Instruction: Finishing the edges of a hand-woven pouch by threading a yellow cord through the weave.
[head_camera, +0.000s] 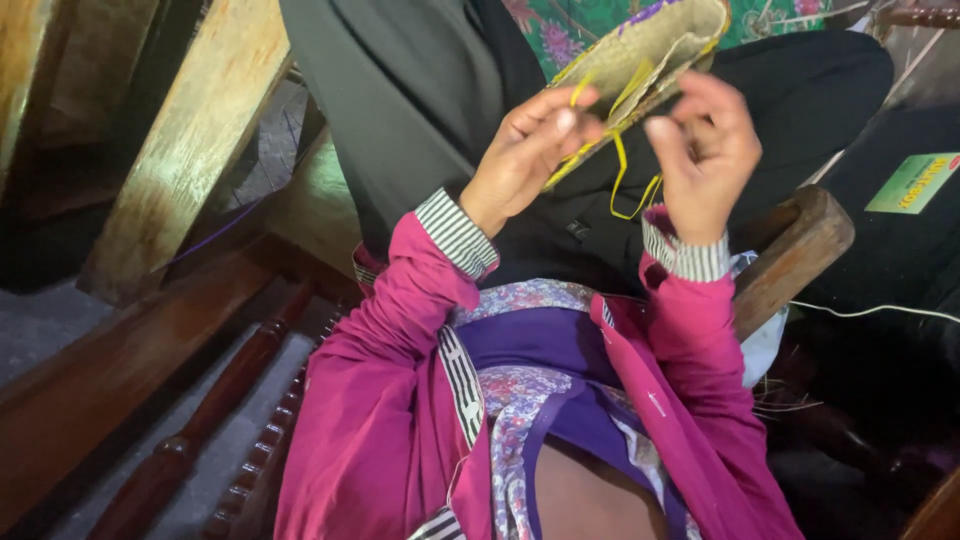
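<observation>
A small woven straw piece (650, 45) with yellow and purple trim is held up over my lap. My left hand (525, 150) pinches its lower edge between thumb and fingers. Thin yellow strips (622, 165) hang down from that edge in a loop. My right hand (705, 150) is at the piece's right side, fingers curled around a yellow strip. Both arms wear pink sleeves with striped cuffs.
A dark cloth (420, 90) covers my lap. A wooden beam (190, 140) slants at the left, with turned wooden rails (215, 410) below it. A worn wooden chair arm (790, 260) sits at the right, a green label (912, 182) beyond it.
</observation>
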